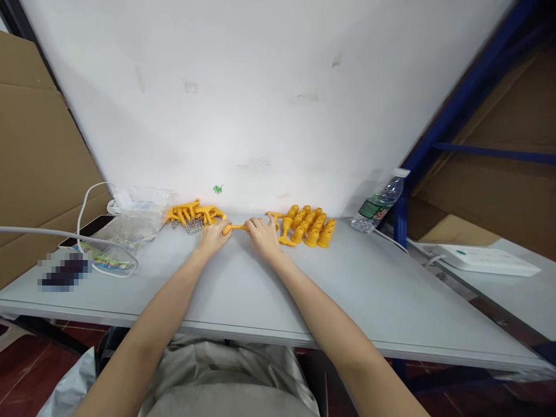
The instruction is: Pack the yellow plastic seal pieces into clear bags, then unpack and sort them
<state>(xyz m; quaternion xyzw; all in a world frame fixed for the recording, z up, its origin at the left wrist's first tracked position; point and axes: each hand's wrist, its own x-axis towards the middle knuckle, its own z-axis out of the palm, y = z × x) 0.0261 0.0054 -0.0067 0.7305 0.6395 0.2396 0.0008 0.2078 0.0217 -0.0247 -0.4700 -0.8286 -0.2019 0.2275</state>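
My left hand (214,236) and my right hand (262,234) meet at the far middle of the grey table (243,301), both closed on one yellow plastic part (235,228) that spans between them. Left of my hands lies a loose pile of yellow T-shaped parts (193,213) with small metal chains. To the right stand several yellow cone-shaped parts (310,226) in a tight group, upright against the wall.
A clear plastic bag (130,226) with small colourful items, a white cable (87,202) and a dark phone (89,227) lie at the left. A water bottle (380,201) leans at the right. A white power strip (486,259) sits on the neighbouring table. Cardboard stands left and right.
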